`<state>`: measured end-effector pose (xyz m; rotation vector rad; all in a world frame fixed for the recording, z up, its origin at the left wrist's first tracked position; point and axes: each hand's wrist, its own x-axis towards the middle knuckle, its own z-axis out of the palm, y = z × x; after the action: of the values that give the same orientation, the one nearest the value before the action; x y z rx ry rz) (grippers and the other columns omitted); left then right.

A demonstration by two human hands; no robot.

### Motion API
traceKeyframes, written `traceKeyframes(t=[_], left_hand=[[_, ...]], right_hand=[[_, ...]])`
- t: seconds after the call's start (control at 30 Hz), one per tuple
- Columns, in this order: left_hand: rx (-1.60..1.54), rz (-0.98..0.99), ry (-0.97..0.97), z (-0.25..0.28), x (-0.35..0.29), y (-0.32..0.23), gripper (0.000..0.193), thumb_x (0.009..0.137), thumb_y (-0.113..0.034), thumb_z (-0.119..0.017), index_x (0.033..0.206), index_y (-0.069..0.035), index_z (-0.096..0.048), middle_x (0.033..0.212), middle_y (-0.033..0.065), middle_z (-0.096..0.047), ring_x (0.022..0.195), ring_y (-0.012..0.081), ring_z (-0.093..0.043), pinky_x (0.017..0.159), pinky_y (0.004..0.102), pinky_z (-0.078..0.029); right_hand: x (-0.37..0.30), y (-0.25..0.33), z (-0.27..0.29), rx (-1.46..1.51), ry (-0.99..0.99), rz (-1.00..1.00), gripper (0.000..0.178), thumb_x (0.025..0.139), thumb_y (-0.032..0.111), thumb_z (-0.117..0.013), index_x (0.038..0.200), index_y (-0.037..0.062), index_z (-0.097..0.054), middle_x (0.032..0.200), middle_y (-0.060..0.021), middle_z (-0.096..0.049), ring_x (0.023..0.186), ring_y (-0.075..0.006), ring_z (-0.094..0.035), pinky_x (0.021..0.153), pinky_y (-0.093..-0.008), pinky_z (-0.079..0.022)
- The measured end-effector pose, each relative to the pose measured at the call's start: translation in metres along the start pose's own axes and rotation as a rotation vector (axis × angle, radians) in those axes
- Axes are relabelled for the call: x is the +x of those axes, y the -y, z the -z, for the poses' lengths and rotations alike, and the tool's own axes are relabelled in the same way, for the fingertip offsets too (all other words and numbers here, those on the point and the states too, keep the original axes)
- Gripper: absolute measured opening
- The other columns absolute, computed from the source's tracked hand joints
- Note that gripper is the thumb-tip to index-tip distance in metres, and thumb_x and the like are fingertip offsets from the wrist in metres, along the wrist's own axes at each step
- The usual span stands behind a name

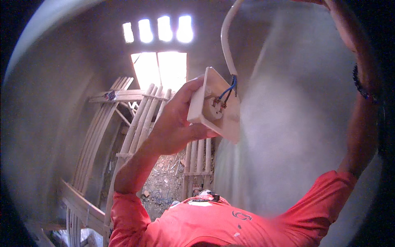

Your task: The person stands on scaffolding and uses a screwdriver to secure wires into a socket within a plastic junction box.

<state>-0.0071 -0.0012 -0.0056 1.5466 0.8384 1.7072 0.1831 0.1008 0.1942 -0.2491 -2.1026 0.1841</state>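
Note:
My left hand (175,121) is closed around a square white plastic electrical fitting (198,108), fingers behind it and thumb along its lower edge. Its open back shows a round white insert (214,109) with metal screw terminals. A blue wire (226,92) and a dark wire run into these terminals from a white sheathed cable (226,39), which curves up past the top edge. My right arm reaches up at the far right with a dark beaded bracelet (358,84) on it. Only part of my right hand (325,3) shows at the top edge; its fingers are cut off.
Bamboo-pole scaffolding (142,119) with wooden planks (119,96) stands to the left, and more poles (198,160) rise below the fitting. A grey plastered wall (296,115) fills the right side. Rubble covers the ground (164,177) far below. Bright window openings (170,70) are beyond.

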Motion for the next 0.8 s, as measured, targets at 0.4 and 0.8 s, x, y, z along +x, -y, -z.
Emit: traceKeyframes(t=[0.4, 0.8], left_hand=[[-0.112, 0.180, -0.186, 0.052, -0.052, -0.005, 0.081, 0.058, -0.015, -0.080, 0.125, -0.003, -0.035, 0.116, 0.0082, -0.049, 0.106, 0.0177, -0.051, 0.090, 0.0322, -0.044], [-0.164, 0.157, -0.461, 0.029, -0.139, -0.035, 0.085, 0.055, -0.022, -0.083, 0.124, -0.003, -0.036, 0.115, 0.0083, -0.050, 0.104, 0.0182, -0.052, 0.088, 0.0326, -0.046]], right_hand=[[-0.005, -0.008, -0.068, 0.288, 0.087, 0.045, 0.023, 0.087, 0.016, -0.050, 0.099, -0.0031, -0.051, 0.086, -0.0132, -0.058, 0.070, -0.0181, -0.061, 0.061, -0.0270, -0.053], [-0.015, 0.006, -0.118, 0.582, 0.156, 0.104, 0.017, 0.085, 0.013, -0.053, 0.095, -0.0008, -0.052, 0.081, -0.0099, -0.057, 0.065, -0.0151, -0.060, 0.057, -0.0245, -0.052]])
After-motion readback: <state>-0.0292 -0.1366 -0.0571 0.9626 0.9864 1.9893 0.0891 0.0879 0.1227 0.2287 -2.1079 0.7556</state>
